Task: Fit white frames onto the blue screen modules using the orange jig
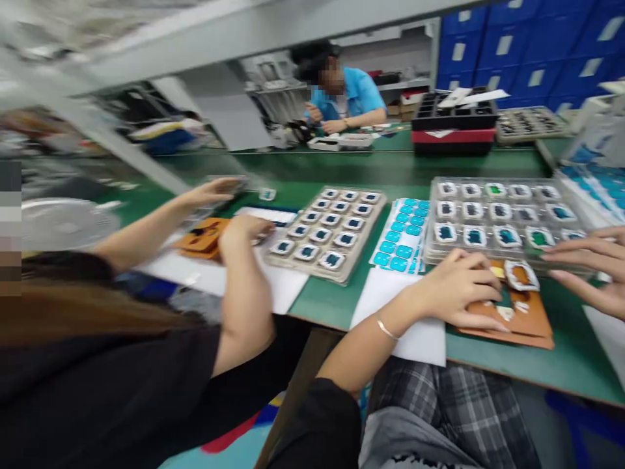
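Bright, even indoor light, soft shadows, a pale sheen on the green counter (342, 170); motion blur smears the upper left, wide-angle distortion stretches the edges, the tray (305, 268) near the middle looks sharper, and pixel blocks mask part of the left margin

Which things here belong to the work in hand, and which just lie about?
Likely in use:
orange block under the left hand;
white-rimmed piece on it;
tray of pieces;
sticker sheet.

Likely just lying about:
black box;
blue bins.
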